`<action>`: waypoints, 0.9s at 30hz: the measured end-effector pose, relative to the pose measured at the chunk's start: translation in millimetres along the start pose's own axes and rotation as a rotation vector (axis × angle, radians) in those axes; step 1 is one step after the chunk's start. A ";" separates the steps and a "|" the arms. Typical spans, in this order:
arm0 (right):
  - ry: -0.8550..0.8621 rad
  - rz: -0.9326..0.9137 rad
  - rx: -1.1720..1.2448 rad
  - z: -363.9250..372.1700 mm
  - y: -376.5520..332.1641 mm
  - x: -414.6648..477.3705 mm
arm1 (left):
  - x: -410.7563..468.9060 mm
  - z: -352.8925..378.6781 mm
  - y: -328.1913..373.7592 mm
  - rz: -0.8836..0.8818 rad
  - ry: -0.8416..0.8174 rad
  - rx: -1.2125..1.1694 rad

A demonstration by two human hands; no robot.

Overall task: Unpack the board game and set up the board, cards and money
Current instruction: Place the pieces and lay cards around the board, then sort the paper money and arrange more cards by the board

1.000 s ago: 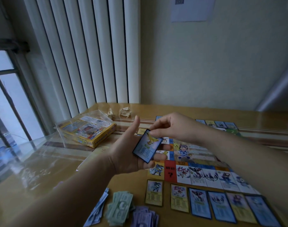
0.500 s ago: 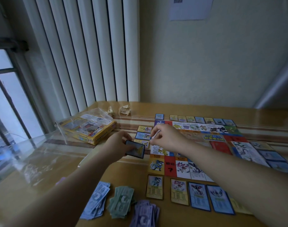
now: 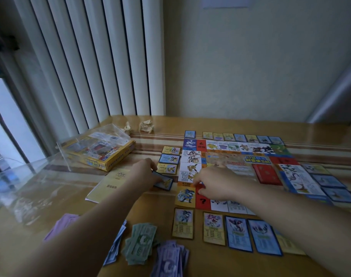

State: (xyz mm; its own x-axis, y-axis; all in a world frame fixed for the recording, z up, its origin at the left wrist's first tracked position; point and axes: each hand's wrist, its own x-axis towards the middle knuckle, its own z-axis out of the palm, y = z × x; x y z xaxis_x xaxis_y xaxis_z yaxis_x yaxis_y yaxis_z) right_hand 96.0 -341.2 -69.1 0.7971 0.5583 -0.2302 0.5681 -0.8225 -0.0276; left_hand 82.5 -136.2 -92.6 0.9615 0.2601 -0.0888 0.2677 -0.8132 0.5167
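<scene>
Now your left hand (image 3: 144, 174) has come down from the air to the table (image 3: 50, 196). The blue card (image 3: 165, 183) that it held up a second ago lies almost flat, just beside the left edge of the board (image 3: 240, 166). It sits right below the three cards (image 3: 169, 158) already lined up along that edge, so I think it is the fourth card in that row going into its place. Your left fingers are curled on the card's left end and pinch it, so you have not let go yet. Your right hand (image 3: 216, 184) rests on the board close to its near left corner. Its fingers are bent down onto the squares, and I cannot tell if they pinch anything. The money (image 3: 141, 242) lies in piles by the near edge of the table.
</scene>
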 end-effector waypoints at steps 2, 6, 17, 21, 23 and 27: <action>0.016 -0.005 -0.001 3.1 1.0 1.6 | 0.9 1.8 1.3 0.012 0.008 0.012; 0.050 -0.009 0.000 7.8 4.3 2.3 | 3.9 3.0 4.6 0.032 0.022 -0.009; 0.063 -0.005 0.009 10.3 4.8 3.6 | 6.9 9.0 7.8 0.018 0.053 0.007; 0.064 -0.007 0.002 11.6 5.5 4.3 | 7.9 10.2 5.8 0.027 0.047 0.099; 0.068 -0.001 0.006 11.3 4.4 4.0 | 6.1 10.3 5.7 0.037 0.065 0.149; 0.061 0.003 0.014 8.4 0.9 -1.2 | -4.2 5.6 3.7 0.096 0.114 0.208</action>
State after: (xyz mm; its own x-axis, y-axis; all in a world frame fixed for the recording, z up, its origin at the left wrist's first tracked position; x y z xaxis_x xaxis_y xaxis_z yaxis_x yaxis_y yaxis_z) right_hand 93.9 -343.5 -77.0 0.8100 0.5611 -0.1707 0.5631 -0.8254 -0.0408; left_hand 79.8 -143.2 -95.1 0.9730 0.2243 0.0547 0.1944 -0.9236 0.3303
